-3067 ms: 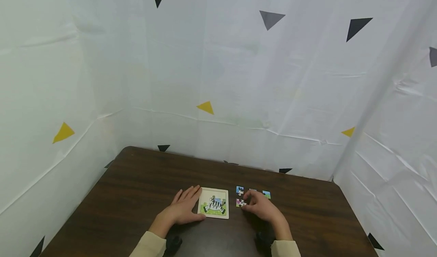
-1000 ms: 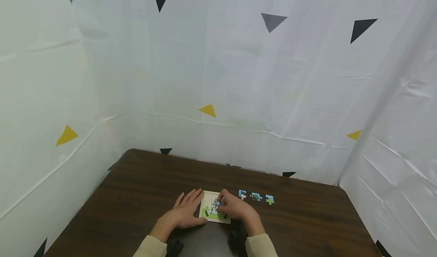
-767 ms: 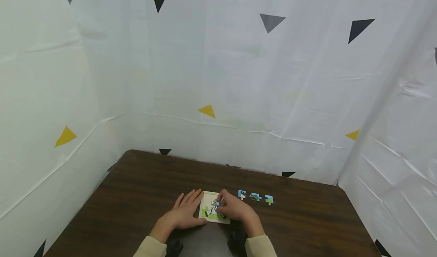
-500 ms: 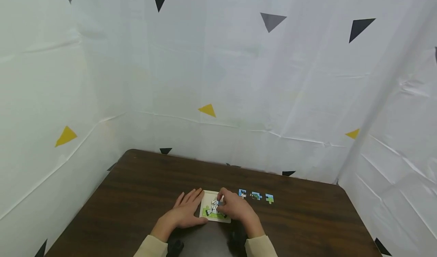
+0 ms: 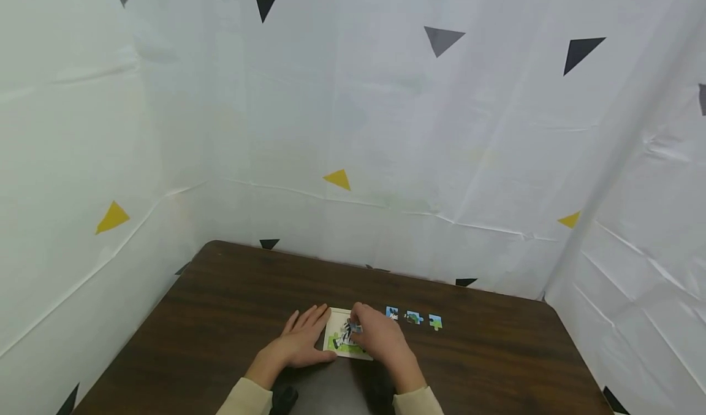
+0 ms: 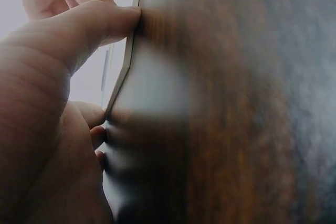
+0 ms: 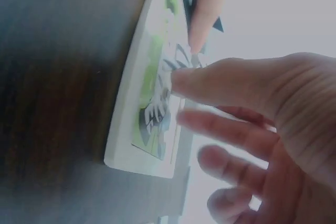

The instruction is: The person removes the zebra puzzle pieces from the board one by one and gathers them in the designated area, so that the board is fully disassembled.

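A small square puzzle board [image 5: 333, 318] with a pale rim and a zebra picture lies on the dark wooden table. My left hand [image 5: 300, 345] rests at its left side, fingers spread and straight, the thumb along the near corner; in the left wrist view that thumb touches the board's edge. Over the right part of the picture, my right hand [image 5: 383, 336] pinches a puzzle piece [image 5: 356, 328] between thumb and fingers, mostly hidden by them. The right wrist view shows the right thumb low over the striped zebra picture [image 7: 155, 111].
Three loose puzzle pieces lie in a row right of the board: a zebra-head piece [image 5: 391, 313], a blue and dark green one [image 5: 413, 317] and a blue and light green one [image 5: 435, 322]. A white curtain [image 5: 386, 127] with triangles stands behind the table [image 5: 496, 341].
From the loose pieces, my right hand has moved left onto the board, bringing one piece with it. Lately its fingers have only shifted slightly there. My left hand has stayed by the board.
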Action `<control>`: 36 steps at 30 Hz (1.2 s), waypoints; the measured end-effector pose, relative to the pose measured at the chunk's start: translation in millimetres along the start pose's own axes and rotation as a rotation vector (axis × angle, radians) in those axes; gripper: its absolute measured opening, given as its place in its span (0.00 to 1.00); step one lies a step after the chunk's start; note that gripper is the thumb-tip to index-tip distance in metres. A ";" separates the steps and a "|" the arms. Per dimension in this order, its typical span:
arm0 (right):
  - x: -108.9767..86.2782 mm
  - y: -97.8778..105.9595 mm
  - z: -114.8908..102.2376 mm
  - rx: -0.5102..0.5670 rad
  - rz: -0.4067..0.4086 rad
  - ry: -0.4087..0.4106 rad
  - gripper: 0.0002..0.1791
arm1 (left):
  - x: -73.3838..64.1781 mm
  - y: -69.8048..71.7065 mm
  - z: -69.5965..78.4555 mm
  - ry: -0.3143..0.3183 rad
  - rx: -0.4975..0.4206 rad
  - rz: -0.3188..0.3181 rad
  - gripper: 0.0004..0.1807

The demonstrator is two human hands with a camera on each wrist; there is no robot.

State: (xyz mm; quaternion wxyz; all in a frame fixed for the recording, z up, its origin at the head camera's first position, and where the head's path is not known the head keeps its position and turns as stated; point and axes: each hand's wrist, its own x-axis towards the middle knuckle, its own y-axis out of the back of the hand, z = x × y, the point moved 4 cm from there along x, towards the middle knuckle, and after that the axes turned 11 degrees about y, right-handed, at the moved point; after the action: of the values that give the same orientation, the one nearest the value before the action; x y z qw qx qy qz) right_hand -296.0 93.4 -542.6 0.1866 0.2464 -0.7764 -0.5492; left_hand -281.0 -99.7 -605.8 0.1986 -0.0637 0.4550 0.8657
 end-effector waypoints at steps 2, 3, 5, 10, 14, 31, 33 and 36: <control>-1.1 0.3 -3.5 -0.025 0.019 0.030 0.13 | -0.4 0.0 0.5 0.003 0.000 -0.005 0.61; -1.6 0.3 -4.9 -0.035 0.029 0.042 0.12 | -0.8 0.5 1.0 0.005 0.000 -0.007 0.61; -2.5 0.9 -7.7 -0.047 0.052 0.064 0.10 | -2.1 1.6 2.3 0.006 -0.001 -0.007 0.61; -4.5 1.9 -9.7 -0.048 0.095 0.075 0.06 | -3.9 4.2 3.7 0.003 0.010 0.000 0.61; -5.7 1.3 -8.3 -0.035 0.102 0.080 0.06 | -3.5 3.0 3.4 -0.007 0.007 0.003 0.61; -19.3 14.7 3.9 0.084 0.161 0.116 0.06 | -4.3 3.2 6.4 0.014 0.003 0.001 0.60; -22.3 16.3 7.9 0.090 0.159 0.096 0.05 | -3.4 2.3 6.1 0.020 0.002 0.002 0.60; -28.8 19.8 13.7 0.112 0.156 0.068 0.06 | 0.0 -1.2 3.4 0.025 0.004 0.013 0.60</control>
State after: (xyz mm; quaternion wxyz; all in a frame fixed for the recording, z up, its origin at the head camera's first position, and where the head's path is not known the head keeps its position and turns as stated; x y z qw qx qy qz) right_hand -283.9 126.2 -529.0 0.2409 0.2136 -0.8161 -0.4799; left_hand -280.3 -96.4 -604.7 0.1874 -0.0711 0.4597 0.8652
